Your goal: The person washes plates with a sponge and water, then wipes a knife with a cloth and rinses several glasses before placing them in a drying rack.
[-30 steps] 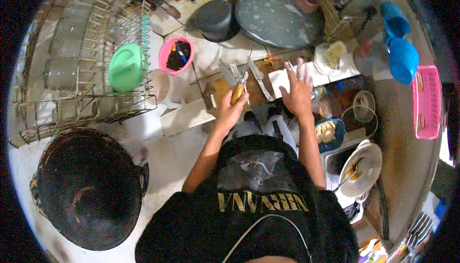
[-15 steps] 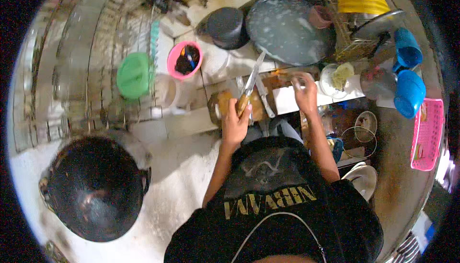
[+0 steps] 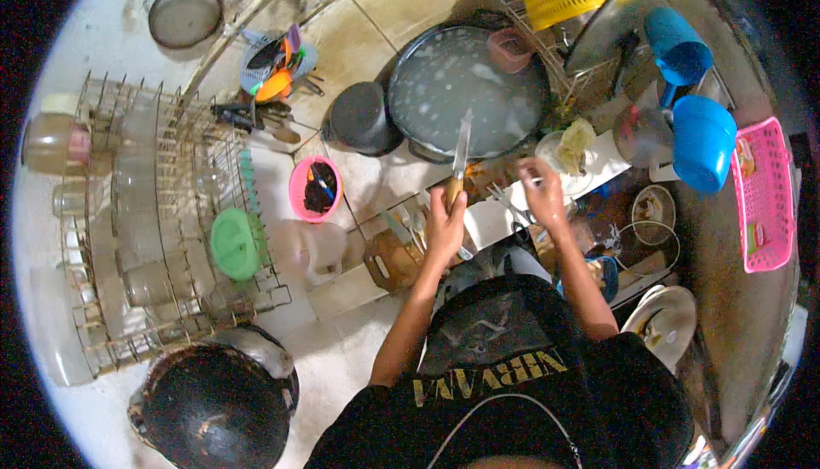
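Observation:
My left hand (image 3: 445,228) is closed around the wooden handle of a knife (image 3: 462,151). Its blade points away from me, with the tip over the near edge of a large dark basin (image 3: 418,149) of cloudy, soapy water. To the right, my right hand (image 3: 541,197) is raised with fingers curled together. Something pale may be between them, too small to make out. Below and between the hands lie scissors (image 3: 518,230) with dark handles. Forks and spoons (image 3: 415,226) rest beside a wooden board (image 3: 386,271). Past my right hand, a pale green mesh scrubber (image 3: 578,146) sits by a white dish.
A black pot (image 3: 362,119) and a pink bowl (image 3: 299,187) stand left of the basin. Further left are a wire rack (image 3: 162,213), a green basket (image 3: 237,244) and a blackened wok (image 3: 213,409). Blue mugs (image 3: 705,144) and a pink basket (image 3: 766,204) line the right.
My view has shifted, bringing more of the left rack into sight. The knife in my left hand has moved rightward, away from the board. My right hand stays curled, now nearer the knife.

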Action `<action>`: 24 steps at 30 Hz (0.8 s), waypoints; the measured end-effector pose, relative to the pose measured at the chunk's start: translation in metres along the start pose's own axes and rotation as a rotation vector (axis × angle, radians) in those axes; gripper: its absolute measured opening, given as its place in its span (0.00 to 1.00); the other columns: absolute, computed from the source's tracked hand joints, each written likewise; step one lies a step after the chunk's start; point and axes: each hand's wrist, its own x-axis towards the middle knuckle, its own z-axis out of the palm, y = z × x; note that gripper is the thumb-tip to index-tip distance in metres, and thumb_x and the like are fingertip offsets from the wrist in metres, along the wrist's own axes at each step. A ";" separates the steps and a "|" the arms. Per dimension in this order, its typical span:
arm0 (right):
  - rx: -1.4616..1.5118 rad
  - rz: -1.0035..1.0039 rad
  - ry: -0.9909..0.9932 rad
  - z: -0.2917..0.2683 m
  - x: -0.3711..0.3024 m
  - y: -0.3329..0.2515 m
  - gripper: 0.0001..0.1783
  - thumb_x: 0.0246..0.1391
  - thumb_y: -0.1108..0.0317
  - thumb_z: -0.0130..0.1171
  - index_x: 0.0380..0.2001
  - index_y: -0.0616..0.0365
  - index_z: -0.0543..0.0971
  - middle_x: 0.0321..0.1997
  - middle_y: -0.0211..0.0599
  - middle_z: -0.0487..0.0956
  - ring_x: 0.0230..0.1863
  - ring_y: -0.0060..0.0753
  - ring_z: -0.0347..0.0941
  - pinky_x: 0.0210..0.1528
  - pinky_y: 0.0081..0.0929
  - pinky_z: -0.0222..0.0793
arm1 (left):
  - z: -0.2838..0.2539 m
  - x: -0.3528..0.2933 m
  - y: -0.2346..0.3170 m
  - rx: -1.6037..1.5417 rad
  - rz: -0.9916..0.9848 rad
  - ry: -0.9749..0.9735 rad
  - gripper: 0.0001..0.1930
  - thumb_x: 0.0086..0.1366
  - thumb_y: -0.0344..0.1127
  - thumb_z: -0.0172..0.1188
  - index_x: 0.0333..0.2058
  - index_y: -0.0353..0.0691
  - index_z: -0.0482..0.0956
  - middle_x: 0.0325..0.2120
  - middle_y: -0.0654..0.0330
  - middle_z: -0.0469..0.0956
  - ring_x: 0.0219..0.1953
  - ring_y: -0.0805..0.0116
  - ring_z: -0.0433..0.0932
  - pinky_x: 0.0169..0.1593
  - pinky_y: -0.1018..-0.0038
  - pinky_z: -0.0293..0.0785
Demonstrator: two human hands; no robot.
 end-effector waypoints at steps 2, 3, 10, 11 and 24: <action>0.061 -0.021 -0.054 0.019 -0.008 -0.001 0.09 0.49 0.72 0.56 0.36 0.63 0.76 0.36 0.45 0.78 0.34 0.36 0.75 0.39 0.29 0.69 | 0.004 0.037 0.008 0.254 0.058 0.009 0.21 0.64 0.47 0.49 0.44 0.34 0.61 0.34 0.45 0.74 0.38 0.48 0.74 0.38 0.61 0.68; 0.098 -0.011 -0.082 0.026 -0.009 0.007 0.09 0.50 0.72 0.55 0.36 0.63 0.76 0.36 0.44 0.78 0.36 0.37 0.75 0.41 0.29 0.69 | 0.007 0.057 0.014 0.367 0.043 -0.032 0.21 0.64 0.47 0.48 0.45 0.33 0.61 0.34 0.42 0.74 0.39 0.44 0.73 0.39 0.58 0.68; 0.170 0.046 -0.149 0.021 -0.021 0.004 0.08 0.52 0.71 0.54 0.35 0.63 0.76 0.35 0.40 0.79 0.38 0.32 0.74 0.43 0.28 0.69 | 0.030 0.127 0.004 0.704 0.084 -0.127 0.24 0.61 0.45 0.52 0.47 0.30 0.66 0.35 0.38 0.75 0.40 0.40 0.74 0.44 0.53 0.69; 0.181 0.048 -0.160 0.025 -0.022 0.002 0.08 0.53 0.72 0.53 0.35 0.64 0.75 0.35 0.38 0.78 0.38 0.26 0.73 0.42 0.26 0.69 | 0.022 0.134 -0.014 0.737 0.140 -0.149 0.22 0.60 0.43 0.53 0.45 0.31 0.67 0.36 0.38 0.75 0.39 0.40 0.74 0.43 0.54 0.69; 0.497 0.288 -0.253 0.061 -0.008 -0.016 0.17 0.58 0.60 0.48 0.35 0.65 0.76 0.32 0.44 0.79 0.34 0.33 0.73 0.41 0.32 0.68 | 0.017 0.032 0.002 -0.698 -0.356 0.141 0.15 0.67 0.45 0.47 0.42 0.39 0.66 0.28 0.64 0.67 0.27 0.78 0.64 0.26 0.81 0.63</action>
